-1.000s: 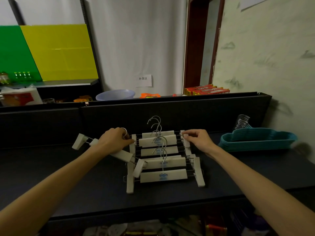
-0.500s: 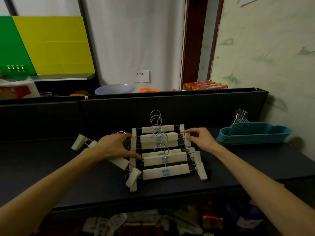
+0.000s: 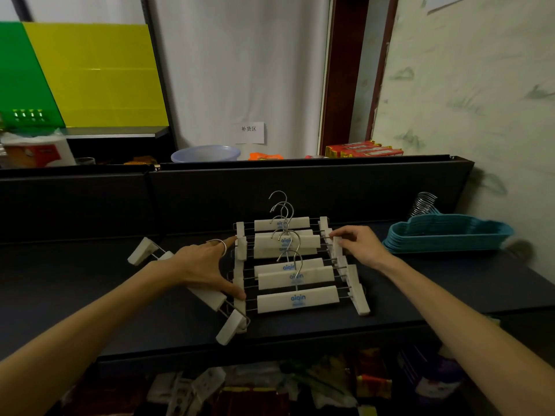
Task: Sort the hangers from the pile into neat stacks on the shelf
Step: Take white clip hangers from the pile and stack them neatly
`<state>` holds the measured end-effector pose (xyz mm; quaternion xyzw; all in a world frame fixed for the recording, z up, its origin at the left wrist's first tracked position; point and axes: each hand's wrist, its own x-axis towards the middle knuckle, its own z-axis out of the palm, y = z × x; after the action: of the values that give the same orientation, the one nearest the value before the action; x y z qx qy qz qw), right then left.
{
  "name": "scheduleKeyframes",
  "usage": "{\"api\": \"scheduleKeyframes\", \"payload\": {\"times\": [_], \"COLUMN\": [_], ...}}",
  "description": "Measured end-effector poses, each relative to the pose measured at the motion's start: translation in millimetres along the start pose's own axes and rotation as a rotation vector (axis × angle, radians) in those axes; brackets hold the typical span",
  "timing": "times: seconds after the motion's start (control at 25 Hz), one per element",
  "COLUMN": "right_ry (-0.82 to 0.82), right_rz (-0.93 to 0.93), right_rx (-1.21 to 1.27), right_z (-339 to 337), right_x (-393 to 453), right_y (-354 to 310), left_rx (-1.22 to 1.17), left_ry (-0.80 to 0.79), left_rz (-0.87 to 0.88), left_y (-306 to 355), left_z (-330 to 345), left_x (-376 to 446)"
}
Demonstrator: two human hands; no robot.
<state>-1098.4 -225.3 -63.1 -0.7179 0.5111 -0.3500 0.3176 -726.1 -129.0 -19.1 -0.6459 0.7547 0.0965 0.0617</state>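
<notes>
We square the fanned white plastic clip hangers [image 3: 295, 298] mid-shelf [image 3: 450, 283]: left hand [image 3: 207, 267] spread flat against clips, right hand [image 3: 359, 246] pinching one; push inward evenly.

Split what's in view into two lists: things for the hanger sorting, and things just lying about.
For the job: white clip hangers, crooked hanger, teal hanger stack, shelf, left hand, right hand.

Lying about: basin, red boxes, paper sign.
</notes>
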Motion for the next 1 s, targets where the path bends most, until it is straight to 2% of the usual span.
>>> {"api": "scheduleKeyframes", "payload": {"times": [0.28,0.48,0.68,0.88,1.0], "right_ry": [-0.035,-0.068,-0.083,-0.055,0.025], "right_rz": [0.013,-0.007,-0.003,-0.027,-0.082], "right_rx": [-0.016,-0.104,-0.116,-0.161,-0.124], "right_z": [0.0,-4.9,-3.3,-0.5,3.0], "right_x": [-5.7,-6.7,-11.7,-20.6,-38.1], "right_y": [-11.5,-10.5,-13.0,-14.9,-14.6], "left_rx": [-0.163,-0.184,-0.192,-0.25,-0.284], "left_ry": [-0.043,0.005,-0.042,-0.02,-0.042], "left_rz": [0.009,0.016,0.021,0.018,0.004], "left_y": [3.6,4.6,6.6,4.6,2.0], "left_z": [-5.5,-4.8,2.8,4.7,9.1], "left_x": [-4.0,-3.1,-4.5,-6.3,-6.0]}}
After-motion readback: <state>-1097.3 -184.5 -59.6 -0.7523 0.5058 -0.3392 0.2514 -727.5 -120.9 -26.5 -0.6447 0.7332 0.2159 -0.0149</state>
